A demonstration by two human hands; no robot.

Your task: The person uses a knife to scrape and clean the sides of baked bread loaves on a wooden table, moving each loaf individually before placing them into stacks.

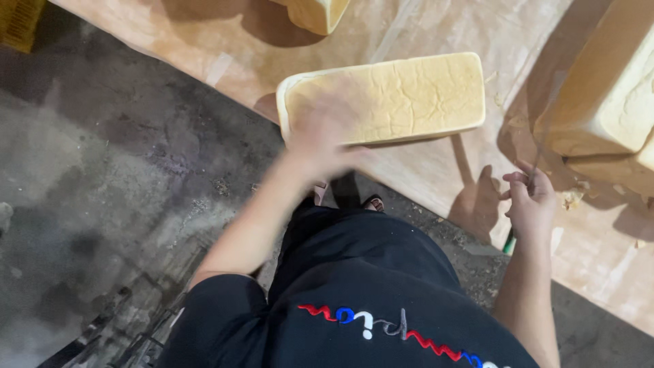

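A long rectangular loaf of pale bread [402,95] lies on the wooden table [436,170]. My left hand [320,140] is blurred with motion over the loaf's near left corner, fingers spread, touching or just above it. My right hand [530,201] hovers at the table's edge, its fingers curled around a thin knife [541,136] whose blade points up toward the stacked loaves at the right.
More big loaves [606,95] are stacked at the right of the table, with crumbs around them. Another loaf [317,13] shows at the top edge. A dark concrete floor [102,170] lies to the left, and a yellow crate [20,24] stands at top left.
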